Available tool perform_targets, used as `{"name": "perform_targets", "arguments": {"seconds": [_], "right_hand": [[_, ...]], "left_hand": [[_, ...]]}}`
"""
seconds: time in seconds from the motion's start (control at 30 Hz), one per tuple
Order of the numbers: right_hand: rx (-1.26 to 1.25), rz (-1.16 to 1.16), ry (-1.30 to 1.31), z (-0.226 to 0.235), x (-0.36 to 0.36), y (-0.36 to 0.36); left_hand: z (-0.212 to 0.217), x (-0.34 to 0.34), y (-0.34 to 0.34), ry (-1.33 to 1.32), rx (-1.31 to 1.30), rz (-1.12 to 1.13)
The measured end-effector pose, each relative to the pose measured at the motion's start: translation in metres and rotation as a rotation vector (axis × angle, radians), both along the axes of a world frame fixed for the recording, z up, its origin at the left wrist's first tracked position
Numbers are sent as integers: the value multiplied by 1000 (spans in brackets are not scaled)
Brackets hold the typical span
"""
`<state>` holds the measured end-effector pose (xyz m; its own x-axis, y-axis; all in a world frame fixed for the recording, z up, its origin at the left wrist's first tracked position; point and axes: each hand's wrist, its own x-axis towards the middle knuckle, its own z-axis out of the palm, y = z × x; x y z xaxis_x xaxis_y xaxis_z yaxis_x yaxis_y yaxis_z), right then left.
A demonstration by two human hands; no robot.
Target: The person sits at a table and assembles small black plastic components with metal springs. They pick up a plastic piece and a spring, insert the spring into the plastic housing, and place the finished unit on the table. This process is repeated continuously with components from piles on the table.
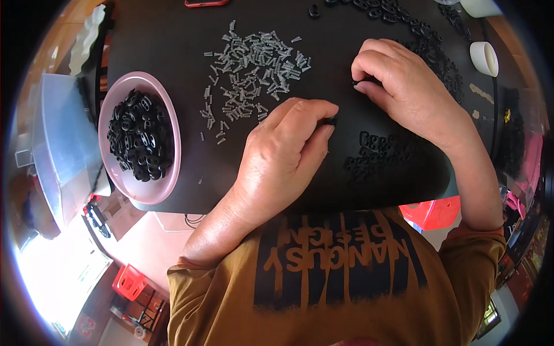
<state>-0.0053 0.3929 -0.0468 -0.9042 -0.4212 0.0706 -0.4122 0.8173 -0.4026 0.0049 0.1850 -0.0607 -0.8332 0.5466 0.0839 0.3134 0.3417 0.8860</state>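
My left hand [283, 150] is above the middle of the dark table, its thumb and forefinger pinched on a small black plastic piece [329, 121], mostly hidden by the fingers. Farther right, my right hand [398, 86] has its fingertips closed around another small black piece [359, 84], of which only a sliver shows. Beyond my left hand lies a loose pile of small metal springs [254, 66]. Just below the right hand, several small black parts [378, 151] lie in rough rows near the table's front edge.
A pink oval bowl [175, 173] full of black two-holed plastic pieces [141, 135] stands at the left. More black parts [430, 55] spread along the far right, beside a white cup [483, 59]. A red-edged phone [206, 2] lies at the far edge.
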Motion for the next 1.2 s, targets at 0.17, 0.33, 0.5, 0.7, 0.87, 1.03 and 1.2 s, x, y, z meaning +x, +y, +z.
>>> {"name": "perform_targets", "arguments": {"seconds": [0.17, 0.33, 0.5, 0.7, 0.87, 1.03, 1.2], "right_hand": [[-25, -54, 211, -12, 9, -5], [-525, -292, -75, 0, 27, -9], [-1081, -355, -539, 11, 45, -15], [-1288, -344, -755, 18, 47, -22], [-1266, -322, -577, 13, 48, -38], [-1149, -291, -469, 12, 41, -46], [-978, -195, -350, 4, 26, -51]], "left_hand": [[-11, -4, 15, 237, -135, -54], [-5, -6, 15, 289, -65, 16], [20, 1, 16, 126, 116, 33], [12, 1, 9, -65, 280, -20], [13, 6, 8, -272, 395, 175], [7, 1, -3, -39, 256, 134], [6, -6, -15, 39, 176, 95]]}}
